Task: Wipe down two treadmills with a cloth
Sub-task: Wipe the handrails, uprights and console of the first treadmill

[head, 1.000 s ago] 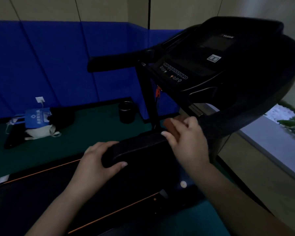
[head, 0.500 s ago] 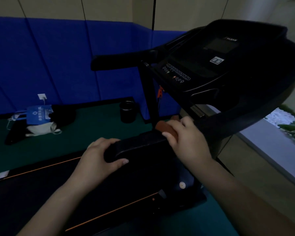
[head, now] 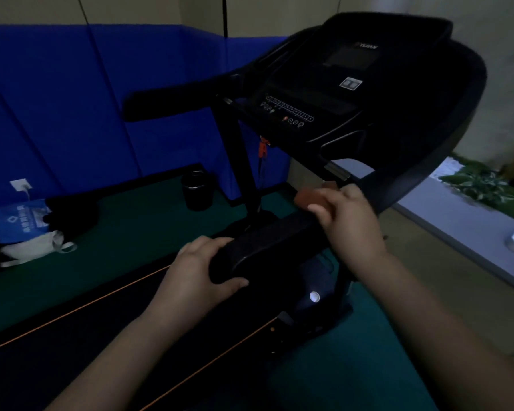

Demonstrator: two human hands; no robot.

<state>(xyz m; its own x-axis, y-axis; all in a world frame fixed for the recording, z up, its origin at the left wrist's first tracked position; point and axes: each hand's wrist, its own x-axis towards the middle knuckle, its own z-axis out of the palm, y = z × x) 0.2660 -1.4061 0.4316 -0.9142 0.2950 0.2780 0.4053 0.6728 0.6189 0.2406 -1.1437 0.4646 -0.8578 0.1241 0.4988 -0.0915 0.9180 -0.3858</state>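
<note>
I see 1 black treadmill (head: 377,93) filling most of the head view, its console tilted up at the top right and its dark belt deck (head: 107,330) with orange side lines running off to the bottom left. A green floor mat (head: 125,229) carries the machine, and blue wall padding (head: 72,99) stands along the mat's far edge. The black motor cover (head: 273,241) sits at the front end of the deck, at the foot of the upright post (head: 241,164).

My left hand (head: 196,271) rests on the near left end of that cover, fingers curled over its top edge and thumb pressed against its near face, so it grips the cover itself. My right hand (head: 347,218) is at the cover's far right end, just under the curved right handrail (head: 422,173). Its fingers are closed around a reddish-brown cloth (head: 307,197), which pokes out to the left of the knuckles and lies against the cover's top.

Near the mat's far edge, left of the post, stands a small black cup (head: 196,188). At the mat's far left edge lie a blue bag (head: 21,221) and a white bundle (head: 33,247), touching each other. A small orange clip (head: 262,146) hangs below the console.
</note>
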